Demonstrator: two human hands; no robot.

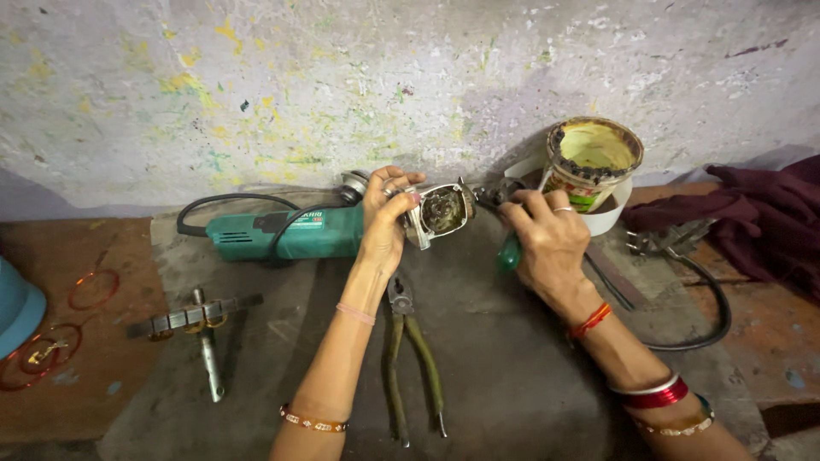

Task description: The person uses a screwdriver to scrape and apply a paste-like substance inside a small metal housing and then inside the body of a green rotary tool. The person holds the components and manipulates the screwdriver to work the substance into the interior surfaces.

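Now, in the middle of the frame, our left hand (pixel 386 218) grips the metal gear head (pixel 442 212) tight. Our right hand (pixel 547 243), closed on the green-handled tool (pixel 509 253), should dab grease slowly.

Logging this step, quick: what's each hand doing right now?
Left hand: closed around the grey metal gear housing.
Right hand: closed on a green-handled tool, its tip at the housing.
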